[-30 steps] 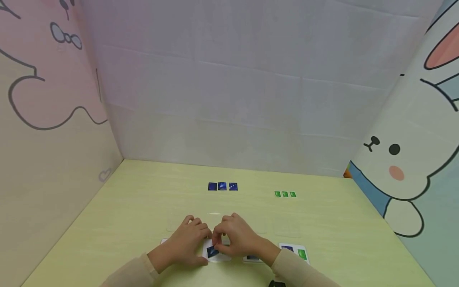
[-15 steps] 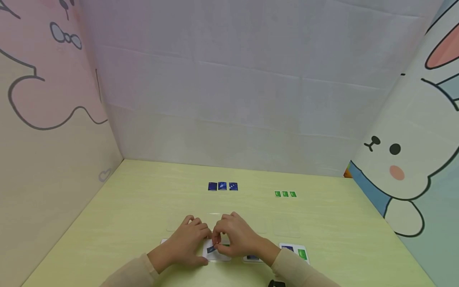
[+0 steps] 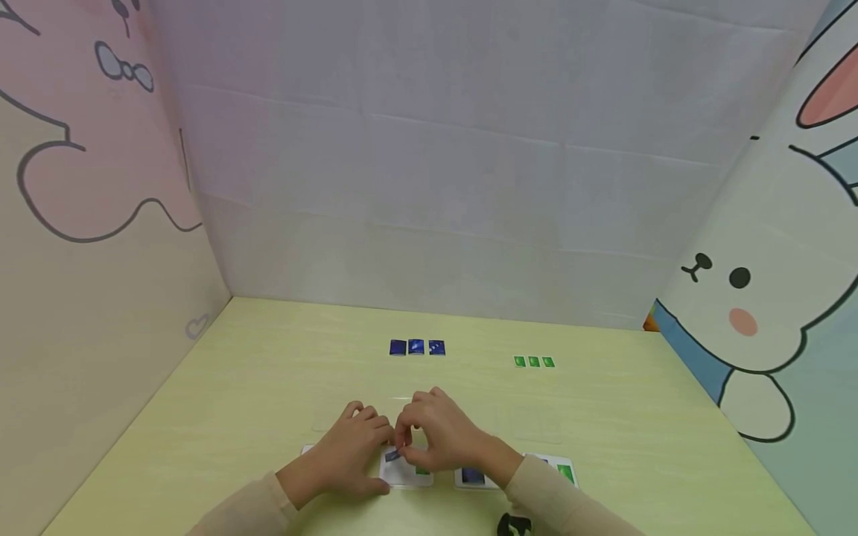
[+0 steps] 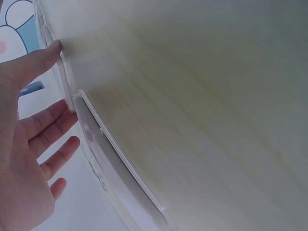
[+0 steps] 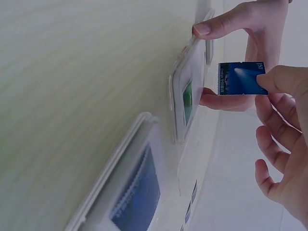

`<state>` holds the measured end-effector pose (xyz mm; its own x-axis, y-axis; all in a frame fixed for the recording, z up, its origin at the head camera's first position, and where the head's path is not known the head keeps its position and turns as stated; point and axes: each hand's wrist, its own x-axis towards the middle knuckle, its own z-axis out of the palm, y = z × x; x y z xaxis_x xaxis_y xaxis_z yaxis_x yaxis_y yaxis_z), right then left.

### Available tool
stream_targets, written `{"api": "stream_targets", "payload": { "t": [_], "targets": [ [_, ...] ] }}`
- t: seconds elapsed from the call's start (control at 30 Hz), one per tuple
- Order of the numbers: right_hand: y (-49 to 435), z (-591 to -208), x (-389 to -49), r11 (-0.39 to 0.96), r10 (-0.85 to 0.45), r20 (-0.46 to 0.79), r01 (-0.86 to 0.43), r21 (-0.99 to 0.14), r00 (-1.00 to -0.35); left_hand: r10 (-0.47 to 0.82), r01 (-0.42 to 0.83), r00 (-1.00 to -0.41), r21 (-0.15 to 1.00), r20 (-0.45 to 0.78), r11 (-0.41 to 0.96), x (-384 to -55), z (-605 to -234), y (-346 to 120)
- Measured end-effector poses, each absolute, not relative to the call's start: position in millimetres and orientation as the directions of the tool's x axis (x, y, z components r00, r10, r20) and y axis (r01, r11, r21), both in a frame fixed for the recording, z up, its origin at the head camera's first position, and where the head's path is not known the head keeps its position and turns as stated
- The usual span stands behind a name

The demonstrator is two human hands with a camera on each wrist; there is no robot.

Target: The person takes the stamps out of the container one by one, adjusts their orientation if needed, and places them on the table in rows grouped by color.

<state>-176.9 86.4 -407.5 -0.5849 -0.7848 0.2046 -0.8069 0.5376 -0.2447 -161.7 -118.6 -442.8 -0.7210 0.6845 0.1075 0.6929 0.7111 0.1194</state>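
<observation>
My right hand (image 3: pixel 442 435) pinches a blue postage stamp (image 5: pixel 241 78) between thumb and index finger. The stamp hangs just above a small clear plastic case (image 3: pixel 401 476) with a white inside, its perforated edges showing in the right wrist view. A green stamp (image 5: pixel 187 102) lies in that same case. With thumb at the near edge and fingers at the far edge, my left hand (image 3: pixel 351 454) grips the case; in the left wrist view its ring and little fingers (image 4: pixel 58 186) stay off the case.
Right of the hands lie a case with a blue stamp (image 3: pixel 472 476) and another with a green stamp (image 3: pixel 566 473). Three blue stamps (image 3: pixel 416 347) and three green ones (image 3: pixel 534 362) form rows farther back. Clear lids (image 3: pixel 536 423) lie between. A black object (image 3: pixel 515 525) is at the front edge.
My right hand has moved slightly up and away from me, lifting the blue stamp from over the case. More of the white inside and the green stamp now shows. My left hand stays put.
</observation>
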Motion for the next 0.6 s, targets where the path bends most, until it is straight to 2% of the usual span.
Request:
{"api": "stream_targets", "payload": {
  "t": [0.3, 0.6],
  "targets": [
    [88, -402, -179, 0.562, -0.777, 0.179, -0.793, -0.234, -0.604, 0.679, 0.683, -0.729, 0.145, 0.087, 0.716, -162, -442, -117],
    [91, -395, -183, 0.587, -0.763, 0.154, -0.772, -0.242, -0.628, 0.678, 0.684, -0.730, 0.118, 0.089, 0.720, -160, -439, -117]
  ]
}}
